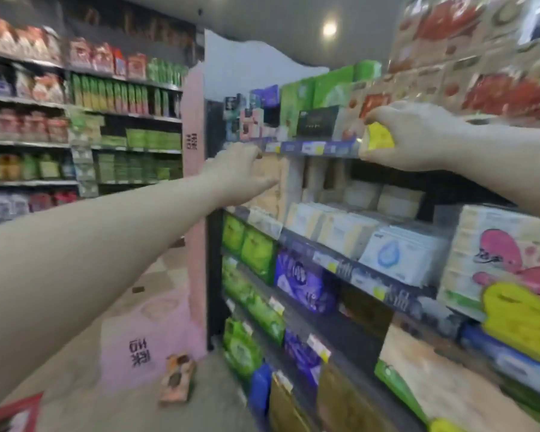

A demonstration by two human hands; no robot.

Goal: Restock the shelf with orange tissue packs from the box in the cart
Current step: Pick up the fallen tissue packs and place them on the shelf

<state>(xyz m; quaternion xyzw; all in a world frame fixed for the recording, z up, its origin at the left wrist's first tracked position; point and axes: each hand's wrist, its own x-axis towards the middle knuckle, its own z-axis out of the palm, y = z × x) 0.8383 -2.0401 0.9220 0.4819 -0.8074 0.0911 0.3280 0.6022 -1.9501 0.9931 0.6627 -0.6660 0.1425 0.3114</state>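
Note:
My right hand point(416, 135) grips a small yellow-orange tissue pack point(378, 137) at the front edge of the upper shelf point(312, 148), thumb below and fingers over its top. My left hand point(242, 173) reaches out with fingers extended and touches the beige tissue packs point(270, 182) standing on the shelf below. Red and beige tissue packs point(487, 73) fill the shelf behind my right hand. The cart and its box are out of view. The frame is blurred.
Lower shelves hold white packs point(334, 226), green packs point(253, 247) and purple packs point(303, 279). A large pack with a pink cartoon point(505, 260) juts out at right. A small carton point(178, 378) lies on the floor by a pink end panel point(194, 188). Another stocked aisle point(75, 120) stands at left.

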